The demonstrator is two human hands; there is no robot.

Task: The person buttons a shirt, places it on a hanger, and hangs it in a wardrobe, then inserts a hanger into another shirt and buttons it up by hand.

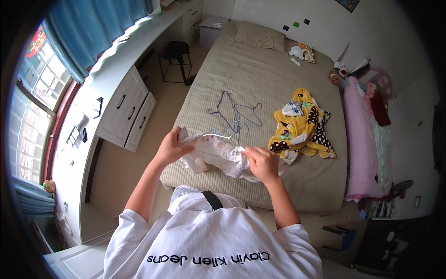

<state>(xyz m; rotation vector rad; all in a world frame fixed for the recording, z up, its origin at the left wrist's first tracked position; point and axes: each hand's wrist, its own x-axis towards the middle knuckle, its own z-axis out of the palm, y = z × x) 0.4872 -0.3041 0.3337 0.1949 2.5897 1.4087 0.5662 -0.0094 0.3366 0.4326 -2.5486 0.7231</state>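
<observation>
A white garment [223, 156] with faint prints is stretched between my two hands above the near end of the bed. My left hand [174, 148] is closed on its left end, where a small greyish part shows beside the fingers. My right hand [262, 162] pinches the garment's upper edge on the other side. A white hanger [216, 135] shows along the top of the cloth, its lower part hidden by the fabric. Just beyond, dark purple-grey hangers [234, 110] lie on the bed.
A yellow patterned cloth [297, 128] lies heaped on the bed [260, 69], right of my hands. Plush toys [303, 52] and a pillow [259, 37] are at the far end. A long white counter [104, 79] with drawers runs left; a black stool [176, 51] stands there. Pink bedding [360, 144] lies right.
</observation>
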